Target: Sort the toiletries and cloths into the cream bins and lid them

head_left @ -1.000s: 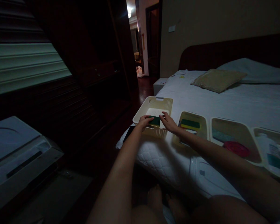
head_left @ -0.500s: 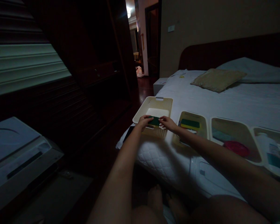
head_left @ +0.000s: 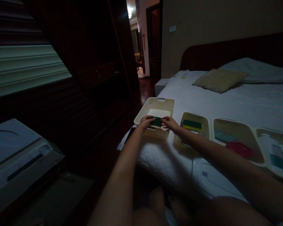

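Note:
A cream perforated basket (head_left: 163, 103) stands at the near corner of the bed. Over its near rim my left hand (head_left: 145, 121) and my right hand (head_left: 169, 123) both pinch a dark green sponge (head_left: 156, 121), one hand at each end. The fingers of both hands are closed on it. Just right of the basket, a yellowish tray (head_left: 204, 119) holds a green and yellow sponge (head_left: 191, 125).
Two more trays (head_left: 235, 128) with a red disc (head_left: 238, 149) and other items line the bed (head_left: 226, 100) to the right. Pillows (head_left: 220, 80) lie at the headboard. A white appliance (head_left: 16, 153) stands at left, a dark wardrobe and a doorway beyond.
My right hand has slid left and closed on the sponge's right end, so both hands now hold it. The view has barely shifted.

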Available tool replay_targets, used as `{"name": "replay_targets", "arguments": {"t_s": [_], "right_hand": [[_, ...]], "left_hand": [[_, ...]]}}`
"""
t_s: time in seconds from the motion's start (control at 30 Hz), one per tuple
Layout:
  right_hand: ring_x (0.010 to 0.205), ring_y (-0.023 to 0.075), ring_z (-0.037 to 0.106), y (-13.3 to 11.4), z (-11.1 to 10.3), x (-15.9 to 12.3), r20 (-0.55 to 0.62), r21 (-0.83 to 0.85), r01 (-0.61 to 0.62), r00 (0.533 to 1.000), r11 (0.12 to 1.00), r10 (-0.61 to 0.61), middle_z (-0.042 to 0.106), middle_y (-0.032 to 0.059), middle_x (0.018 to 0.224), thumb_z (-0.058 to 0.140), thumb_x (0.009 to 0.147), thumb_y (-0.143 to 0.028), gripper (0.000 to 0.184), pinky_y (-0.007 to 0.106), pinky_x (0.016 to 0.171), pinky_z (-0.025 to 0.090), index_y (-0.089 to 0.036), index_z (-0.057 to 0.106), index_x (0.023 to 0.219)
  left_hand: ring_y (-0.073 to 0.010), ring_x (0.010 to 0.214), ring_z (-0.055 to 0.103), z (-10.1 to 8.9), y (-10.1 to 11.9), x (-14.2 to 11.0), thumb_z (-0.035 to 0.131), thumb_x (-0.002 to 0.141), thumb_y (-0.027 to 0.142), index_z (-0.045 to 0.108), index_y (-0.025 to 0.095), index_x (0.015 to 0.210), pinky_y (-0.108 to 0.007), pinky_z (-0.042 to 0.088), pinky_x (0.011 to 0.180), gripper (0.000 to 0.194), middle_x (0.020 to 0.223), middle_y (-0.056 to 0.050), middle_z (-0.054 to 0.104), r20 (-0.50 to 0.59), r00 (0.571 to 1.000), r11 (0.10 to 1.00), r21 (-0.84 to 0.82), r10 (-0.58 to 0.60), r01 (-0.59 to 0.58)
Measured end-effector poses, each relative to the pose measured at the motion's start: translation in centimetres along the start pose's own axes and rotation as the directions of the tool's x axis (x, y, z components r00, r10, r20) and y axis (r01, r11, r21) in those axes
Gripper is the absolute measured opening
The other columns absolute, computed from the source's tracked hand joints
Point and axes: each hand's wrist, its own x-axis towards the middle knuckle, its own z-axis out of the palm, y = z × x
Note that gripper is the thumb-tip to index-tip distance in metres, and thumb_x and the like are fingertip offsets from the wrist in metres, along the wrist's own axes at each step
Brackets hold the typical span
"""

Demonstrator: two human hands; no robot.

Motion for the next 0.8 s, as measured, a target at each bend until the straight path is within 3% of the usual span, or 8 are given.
{"name": "replay_targets", "arguments": {"t_s": [0.4, 0.8], "right_hand": [[0.060, 0.0075, 0.055, -0.3, -0.5, 0.1, -0.082, 0.014, 0.013, 0.997, 1.000, -0.012, 0.058, 0.0026, 0.078, 0.051, 0.084, -0.019, 0.004, 0.017, 0.051, 0.046, -0.016, 0.051, 0.087], [0.072, 0.0108, 0.060, -0.1, -0.6, 0.1, -0.071, 0.016, 0.045, 0.997, 0.999, -0.044, 0.063, 0.0074, 0.098, 0.057, 0.082, -0.029, 0.021, 0.020, 0.057, 0.048, -0.017, 0.053, 0.099]], "left_hand": [[-0.0125, 0.073, 0.062, -0.4, 0.0, 0.1, 0.081, 0.053, 0.018, 0.058, 0.013, 0.080, -0.033, 0.049, 0.082, 0.036, 0.081, -0.003, 0.062, -0.024, 0.998, 0.994, -0.097, -0.051, 0.048], [-0.0095, 0.068, 0.063, -1.1, -0.6, 0.6, 0.077, 0.057, 0.008, 0.058, 0.012, 0.076, -0.031, 0.049, 0.085, 0.027, 0.074, -0.001, 0.062, -0.051, 0.998, 0.992, -0.129, -0.025, 0.019]]}}
